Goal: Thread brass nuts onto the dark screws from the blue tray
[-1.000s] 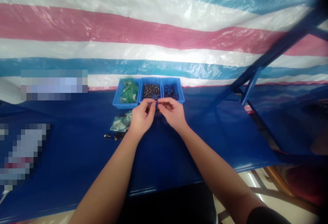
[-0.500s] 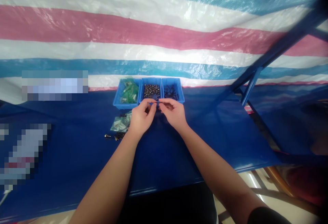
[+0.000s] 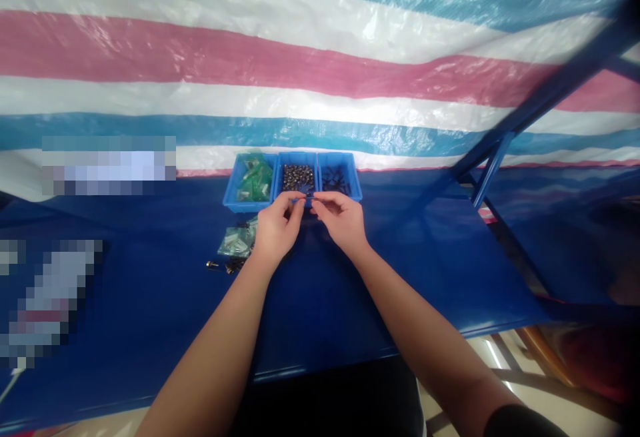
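Observation:
My left hand [image 3: 280,222] and my right hand [image 3: 343,218] meet fingertip to fingertip just in front of the blue bins, both in a pinch. A small, thin, pin-like part [image 3: 309,198] spans the short gap between them; its exact kind is too small to make out. Behind the fingers, the middle bin [image 3: 276,187] holds many small brass-and-dark metal pieces [image 3: 299,176]. Dark slender parts [image 3: 336,177] lie in the right bin [image 3: 357,184]. Green plastic bags with pale pieces [image 3: 256,177] fill the left bin [image 3: 229,190].
Left of my left wrist lie a clear bag of pale parts [image 3: 236,240] and several dark metal fittings [image 3: 233,265], one apart [image 3: 212,265]. They rest on the blue table [image 3: 325,304]. A blue metal frame [image 3: 493,164] rises at right; striped sheeting [image 3: 300,57] hangs behind.
The fingertips have drawn slightly apart, the right hand shifting a little rightward, and more of the thin part shows between them. Both hands keep their pinch.

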The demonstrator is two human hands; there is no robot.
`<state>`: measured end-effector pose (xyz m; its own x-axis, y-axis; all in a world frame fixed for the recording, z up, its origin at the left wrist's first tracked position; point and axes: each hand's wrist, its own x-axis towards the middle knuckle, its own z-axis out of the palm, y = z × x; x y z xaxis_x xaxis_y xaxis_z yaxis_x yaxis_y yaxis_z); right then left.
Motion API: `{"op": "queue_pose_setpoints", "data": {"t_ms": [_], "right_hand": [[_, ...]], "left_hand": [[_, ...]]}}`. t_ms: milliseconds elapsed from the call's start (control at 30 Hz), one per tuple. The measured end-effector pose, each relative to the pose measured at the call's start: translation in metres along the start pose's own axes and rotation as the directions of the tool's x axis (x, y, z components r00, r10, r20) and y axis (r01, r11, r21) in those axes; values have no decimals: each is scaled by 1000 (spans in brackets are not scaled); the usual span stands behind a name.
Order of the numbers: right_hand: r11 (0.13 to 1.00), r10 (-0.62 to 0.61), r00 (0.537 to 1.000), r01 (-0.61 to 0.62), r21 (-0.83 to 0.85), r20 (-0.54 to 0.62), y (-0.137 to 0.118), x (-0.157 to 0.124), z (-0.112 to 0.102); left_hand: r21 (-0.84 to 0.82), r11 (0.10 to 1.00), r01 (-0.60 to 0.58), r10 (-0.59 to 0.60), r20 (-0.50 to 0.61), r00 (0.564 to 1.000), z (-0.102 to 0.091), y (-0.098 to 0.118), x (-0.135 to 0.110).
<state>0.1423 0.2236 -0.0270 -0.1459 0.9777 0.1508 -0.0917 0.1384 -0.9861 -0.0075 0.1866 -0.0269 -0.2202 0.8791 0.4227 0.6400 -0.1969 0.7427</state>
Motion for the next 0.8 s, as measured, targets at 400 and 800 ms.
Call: {"op": "queue_pose_setpoints", "data": {"t_ms": [400,800], "right_hand": [[1000,12,1000,-12,-6,22,2,1,0],[1000,-26,999,26,-3,40,5,2,-1]], "left_hand": [[-16,1000,8,-8,-6,1000,-1,3,0],[-70,996,55,-48,99,994,-2,2,0]]}}
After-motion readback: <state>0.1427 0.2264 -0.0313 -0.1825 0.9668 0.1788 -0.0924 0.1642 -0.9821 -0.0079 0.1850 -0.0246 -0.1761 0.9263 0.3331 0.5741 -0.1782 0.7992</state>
